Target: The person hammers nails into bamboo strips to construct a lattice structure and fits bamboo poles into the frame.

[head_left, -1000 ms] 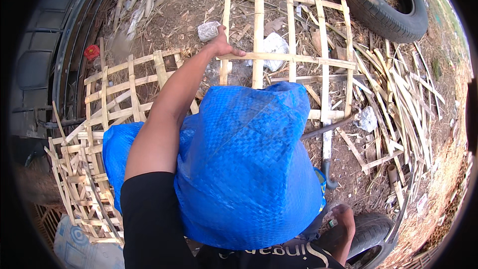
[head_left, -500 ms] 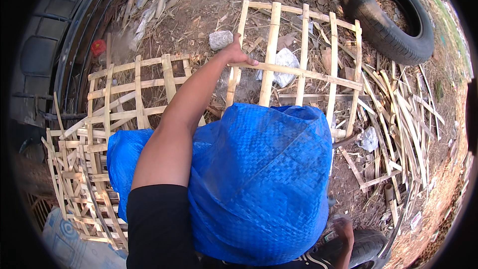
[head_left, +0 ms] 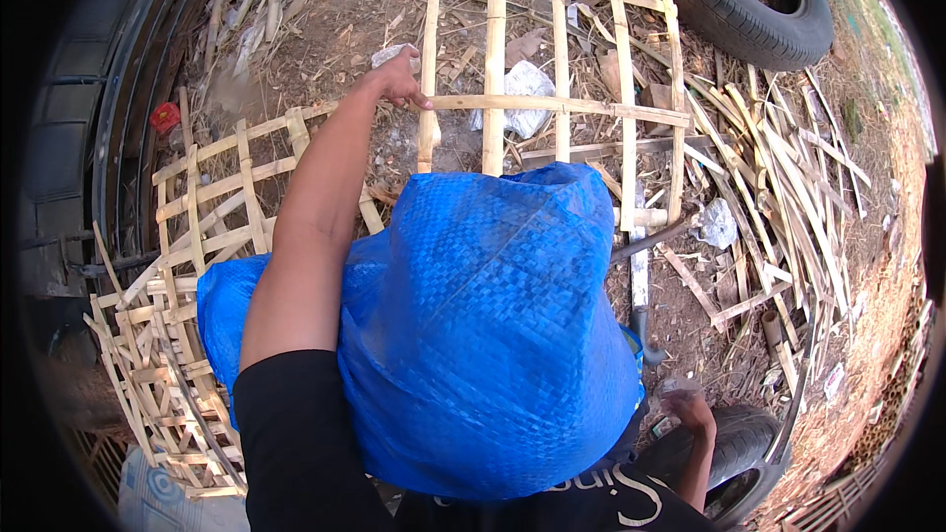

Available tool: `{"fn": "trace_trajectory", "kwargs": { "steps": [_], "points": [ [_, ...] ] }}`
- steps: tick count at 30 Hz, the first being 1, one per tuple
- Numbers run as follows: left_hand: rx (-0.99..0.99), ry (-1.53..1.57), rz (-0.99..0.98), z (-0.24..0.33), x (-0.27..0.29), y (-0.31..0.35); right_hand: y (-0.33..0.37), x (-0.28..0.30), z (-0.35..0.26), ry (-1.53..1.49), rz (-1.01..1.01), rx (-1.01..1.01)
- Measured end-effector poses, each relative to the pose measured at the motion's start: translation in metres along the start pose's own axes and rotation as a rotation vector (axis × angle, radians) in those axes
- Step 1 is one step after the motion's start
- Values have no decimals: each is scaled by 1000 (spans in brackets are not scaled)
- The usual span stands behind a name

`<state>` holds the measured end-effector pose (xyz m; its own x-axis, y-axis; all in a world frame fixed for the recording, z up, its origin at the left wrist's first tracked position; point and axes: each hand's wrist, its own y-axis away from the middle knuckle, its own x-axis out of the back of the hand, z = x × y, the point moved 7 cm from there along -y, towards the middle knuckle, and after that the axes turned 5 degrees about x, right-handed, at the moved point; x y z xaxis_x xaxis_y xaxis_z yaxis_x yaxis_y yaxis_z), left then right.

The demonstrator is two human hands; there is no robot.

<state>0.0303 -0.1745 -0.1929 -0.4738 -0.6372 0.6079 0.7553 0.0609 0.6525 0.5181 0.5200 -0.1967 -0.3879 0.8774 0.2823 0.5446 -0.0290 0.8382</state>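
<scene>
Reaching with the bare left hand (head_left: 398, 81) to eleven o'clock in the head view, right up to the near end of a split-bamboo cross strip (head_left: 530, 102). Touching or almost touching there; cannot tell whether pinching the strip or merely resting against it. Running, along its long axis, from this grip toward three o'clock with a slight dip, across five bamboo uprights (head_left: 495, 34). Lying, as one open bamboo lattice (head_left: 560, 54), to the three o'clock side of the grip, spreading from one o'clock round to five, and partly hidden at six by a blue woven plastic sheet (head_left: 483, 335). Much nearer to the left hand than to the right hand (head_left: 687, 406), set well apart at four o'clock beside a black tyre (head_left: 744, 432). Cannot tell whether grasping anything with that right hand, too indistinct to judge.
</scene>
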Motion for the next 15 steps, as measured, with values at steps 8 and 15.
{"fn": "trace_trajectory", "kwargs": {
  "steps": [8, 15],
  "points": [
    [-159, 39, -42, -25, -4, -23, 18, -17, -32, -514, -344, -3],
    [-215, -40, -31, -8, -10, -2, 14, 10, -37, 139, -19, -4]
  ]
}}
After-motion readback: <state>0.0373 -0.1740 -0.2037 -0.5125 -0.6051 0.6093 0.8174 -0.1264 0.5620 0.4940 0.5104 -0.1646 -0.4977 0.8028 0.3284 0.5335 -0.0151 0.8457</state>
